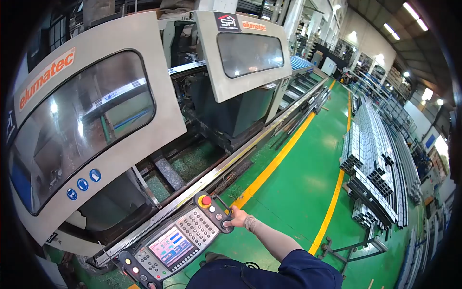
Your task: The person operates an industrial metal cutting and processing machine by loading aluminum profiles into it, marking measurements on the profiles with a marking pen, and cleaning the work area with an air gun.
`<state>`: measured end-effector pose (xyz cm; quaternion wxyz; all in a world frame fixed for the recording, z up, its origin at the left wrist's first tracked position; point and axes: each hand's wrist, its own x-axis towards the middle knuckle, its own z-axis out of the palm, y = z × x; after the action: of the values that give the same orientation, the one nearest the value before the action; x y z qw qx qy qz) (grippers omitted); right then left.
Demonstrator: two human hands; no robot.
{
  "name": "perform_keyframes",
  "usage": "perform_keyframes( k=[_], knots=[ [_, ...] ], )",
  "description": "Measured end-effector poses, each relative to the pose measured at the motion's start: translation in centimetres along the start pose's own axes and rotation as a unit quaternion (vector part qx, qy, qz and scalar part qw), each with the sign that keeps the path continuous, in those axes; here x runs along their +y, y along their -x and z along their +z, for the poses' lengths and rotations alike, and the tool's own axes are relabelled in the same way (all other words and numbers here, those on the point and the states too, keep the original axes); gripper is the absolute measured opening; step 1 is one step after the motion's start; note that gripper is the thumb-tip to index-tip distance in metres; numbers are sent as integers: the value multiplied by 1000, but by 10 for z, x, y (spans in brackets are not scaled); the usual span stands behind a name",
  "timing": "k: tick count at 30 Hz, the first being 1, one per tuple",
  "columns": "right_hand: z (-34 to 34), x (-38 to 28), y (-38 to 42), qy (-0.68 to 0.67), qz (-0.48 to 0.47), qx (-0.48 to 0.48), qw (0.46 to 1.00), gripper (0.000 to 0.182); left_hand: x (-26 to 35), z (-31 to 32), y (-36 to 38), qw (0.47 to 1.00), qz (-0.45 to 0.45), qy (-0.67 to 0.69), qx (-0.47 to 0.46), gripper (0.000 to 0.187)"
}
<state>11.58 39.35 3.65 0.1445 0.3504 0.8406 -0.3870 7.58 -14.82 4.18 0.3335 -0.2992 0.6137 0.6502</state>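
My right hand (237, 217) is at the right end of a control panel (192, 230). Its thumb or a finger rests at a round button below the red emergency knob (206, 200), and another finger reaches to the black handle beside it. The panel has a lit screen (171, 246) and rows of keys. My left hand does not show. Behind the panel stands a grey elumatec machine with two windowed hoods, the left hood (163, 111) and the right hood (252, 48). A long profile (186, 67) lies through it.
Stacked metal profiles (368, 149) lie at the right, with a metal stand (353, 250) near their front end. Yellow lines (274, 168) run along the green floor. The machine's long rail (216, 172) crosses diagonally beyond the panel.
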Motion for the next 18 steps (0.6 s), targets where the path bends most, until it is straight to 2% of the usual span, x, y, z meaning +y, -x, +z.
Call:
perform_keyframes(
  k=[2,4,5,6,7,9,11,16,18],
  knots=[
    [4,3,-4,9,-2,3,1000,99,5,7,10,1000,4,3,19,78],
    [0,-3,3,-16,1,-13,1000,105,6,-4,4,999,-25,-8,-22,76],
    [4,2,1,-11,-26,13,1000,103,-11,-16,-19,999,23,-13,-23,77],
    [5,2,1,-29,-15,14,999,103,-17,-16,-20,999,29,-11,-9,77],
    [3,-4,6,-45,-15,16,999,103,-16,-13,-22,999,21,-15,26,65],
    [15,15,-9,-80,-12,13,997,103,-21,-19,-28,999,1,-14,31,70],
    [8,-1,5,-20,-12,46,999,99,-19,-12,-24,999,4,-7,50,71],
    [16,19,-13,-81,-31,33,996,97,-8,-3,-14,998,0,-2,64,76],
    [15,19,-13,-71,-32,37,996,98,-11,-6,-19,998,-5,-10,58,84]
  ],
)
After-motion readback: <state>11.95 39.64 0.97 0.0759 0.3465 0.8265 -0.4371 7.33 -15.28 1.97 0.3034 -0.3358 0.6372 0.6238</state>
